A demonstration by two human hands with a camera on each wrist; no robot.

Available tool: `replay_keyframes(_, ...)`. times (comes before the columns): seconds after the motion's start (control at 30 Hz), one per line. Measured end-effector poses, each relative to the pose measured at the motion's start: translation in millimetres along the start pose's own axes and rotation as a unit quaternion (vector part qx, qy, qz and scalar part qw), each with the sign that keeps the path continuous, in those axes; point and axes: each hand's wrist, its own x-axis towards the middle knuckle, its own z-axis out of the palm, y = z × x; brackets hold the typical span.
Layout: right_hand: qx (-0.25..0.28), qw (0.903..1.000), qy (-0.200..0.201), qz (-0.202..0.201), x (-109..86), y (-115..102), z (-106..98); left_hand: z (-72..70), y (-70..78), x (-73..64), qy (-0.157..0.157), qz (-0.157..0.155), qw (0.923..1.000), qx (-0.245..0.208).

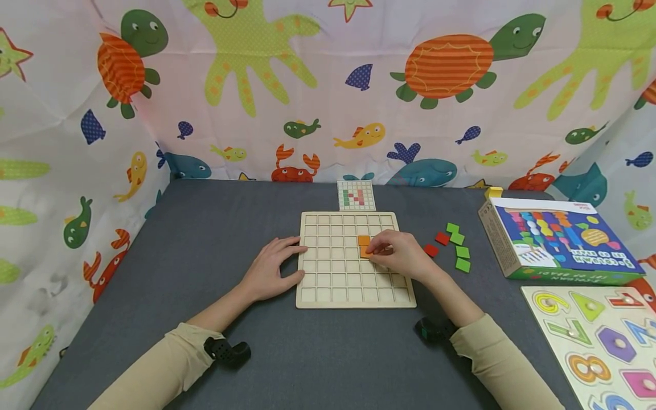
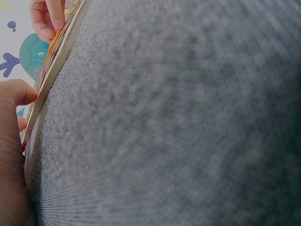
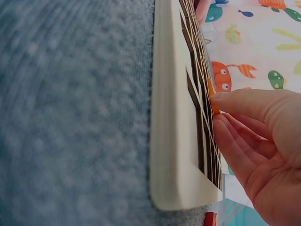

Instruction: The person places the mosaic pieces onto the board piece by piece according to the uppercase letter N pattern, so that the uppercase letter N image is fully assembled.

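Note:
A wooden grid board (image 1: 328,302) lies flat on the table. Two orange square tiles sit on it, right of its middle: an upper orange tile (image 1: 363,240) and a lower orange tile (image 1: 365,252) just below. My right hand (image 1: 402,254) reaches in from the right and pinches the lower tile at its right side. In the right wrist view, thumb and fingertips meet at the orange tile (image 3: 215,104), over the board's grid. My left hand (image 1: 271,270) rests at the board's left edge, thumb and fingertips touching the rim, fingers relaxed.
A small pattern card (image 1: 357,203) with coloured squares lies behind the board. Several loose green tiles (image 1: 462,252) and red tiles (image 1: 431,250) lie to the right. Beyond them are a colourful box (image 1: 558,239) and a wooden number-and-shape puzzle (image 1: 558,336).

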Motion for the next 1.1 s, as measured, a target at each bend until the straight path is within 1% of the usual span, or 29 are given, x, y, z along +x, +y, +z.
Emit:
replay_keyframes(0.5, 0.002, 0.9999, -0.004, 0.01, -2.4, -1.9, 1.6, 0.4, -0.5, -0.4, 0.0, 0.001, 1.0, -0.002)
replay_keyframes(0.57, 0.01, 0.9999, 0.001, 0.012, -3.1, -1.0, 1.0, 0.4, -0.5, -0.4, 0.0, 0.0, 1.0, -0.002)
replay_keyframes(0.63, 0.014, 0.9997, 0.015, 0.016, -5.1, 0.5, -1.4, 0.4, -0.4, -0.3, -0.002, -0.002, 1.0, -0.001)
replay_keyframes(0.73, 0.002, 0.9986, 0.04, 0.036, -10.6, 3.9, -9.4, 0.5, -0.2, 0.3, -0.004, -0.004, 1.0, -0.001)
replay_keyframes(0.83, -0.017, 0.9965, 0.057, 0.06, -19.4, 9.4, -22.3, 0.8, -0.1, 0.5, -0.004, -0.005, 1.0, -0.002)
replay_keyframes(1.0, -0.042, 0.9922, 0.056, 0.103, -36.9, 19.4, -43.8, 0.9, -0.5, 0.3, -0.003, -0.006, 1.0, -0.004)
replay_keyframes(1.1, -0.063, 0.9908, 0.049, 0.11, -46.6, 26.3, -51.4, 1.3, -0.8, 0.5, -0.004, -0.005, 1.0, -0.004)
